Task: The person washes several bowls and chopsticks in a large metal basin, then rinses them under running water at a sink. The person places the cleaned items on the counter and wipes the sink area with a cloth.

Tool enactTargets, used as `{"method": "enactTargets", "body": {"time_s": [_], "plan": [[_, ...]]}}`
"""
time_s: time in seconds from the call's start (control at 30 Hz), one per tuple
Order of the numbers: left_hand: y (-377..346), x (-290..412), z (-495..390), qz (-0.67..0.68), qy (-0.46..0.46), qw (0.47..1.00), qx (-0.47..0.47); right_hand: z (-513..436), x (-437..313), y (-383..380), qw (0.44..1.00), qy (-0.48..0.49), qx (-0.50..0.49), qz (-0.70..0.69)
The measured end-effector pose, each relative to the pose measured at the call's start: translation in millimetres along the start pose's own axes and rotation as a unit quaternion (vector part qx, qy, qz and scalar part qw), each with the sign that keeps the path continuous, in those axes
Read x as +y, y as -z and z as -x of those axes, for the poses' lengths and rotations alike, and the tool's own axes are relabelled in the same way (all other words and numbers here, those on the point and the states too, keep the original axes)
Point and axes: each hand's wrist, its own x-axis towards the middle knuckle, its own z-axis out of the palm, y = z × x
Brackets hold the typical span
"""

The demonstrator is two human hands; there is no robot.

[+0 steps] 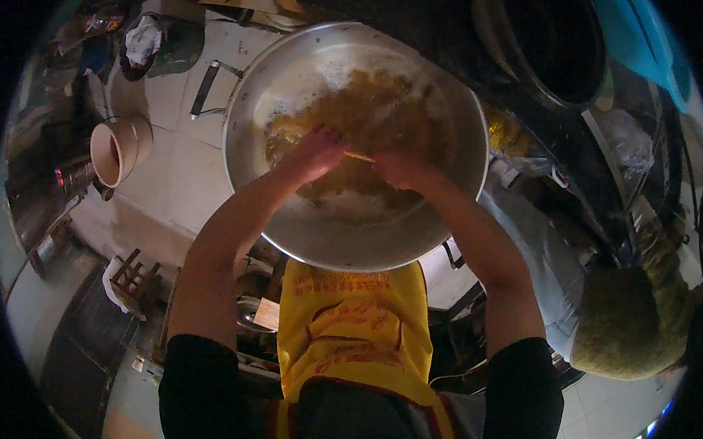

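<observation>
A wide round metal pan (350,245) with side handles stands before me. In it lies a loose brown mass (390,113) with whitish foamy liquid around it. My left hand (325,152) is over the middle of the pan, its fingers curled at one end of a short, thin yellowish piece (359,156). At the other end of that piece my right hand (402,170) is closed, so it spans the gap between both hands. The fingertips are partly hidden and blurred, and what the piece is made of cannot be told. A yellow apron (353,330) with red writing covers my front.
On the tiled floor at the left stand a pale bucket (113,153) and a dark green bin (180,45). A small wooden stool (134,281) is lower left. Dark round vessels (555,46) are at the upper right, and a full sack (615,327) is at the right.
</observation>
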Motion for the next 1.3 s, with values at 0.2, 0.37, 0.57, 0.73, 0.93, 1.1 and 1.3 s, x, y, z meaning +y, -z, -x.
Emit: {"method": "enactTargets", "body": {"time_s": [0.2,0.37,0.57,0.73,0.93,1.1,1.3], "plan": [[-45.6,-10.1,-11.7,-0.119,0.139,0.982,0.049,3.9,18.7,-19.5,0.979,-0.133,-0.022,-0.151],[-83.1,-17.3,22.9,0.586,0.158,0.744,0.277,50.7,-3.4,-20.6,0.812,-0.245,-0.087,-0.523],[-54.9,-27.5,74.8,0.836,0.269,0.420,0.231,85.0,-12.6,-20.2,0.759,-0.210,-0.030,-0.615],[-26.7,-1.7,92.6,0.448,0.383,0.784,0.193,85.1,-34.5,-9.5,0.785,-0.229,-0.074,-0.570],[-35.8,7.6,97.2,0.478,0.356,0.753,0.278,91.8,-38.4,-14.6,0.770,-0.229,-0.079,-0.591],[-37.8,15.6,110.9,0.385,0.382,0.802,0.251,95.2,-49.3,-26.1,0.649,-0.286,-0.086,-0.700],[-29.1,21.0,133.7,0.420,0.360,0.779,0.296,139.3,-67.0,-25.4,0.670,-0.183,-0.034,-0.719]]}}
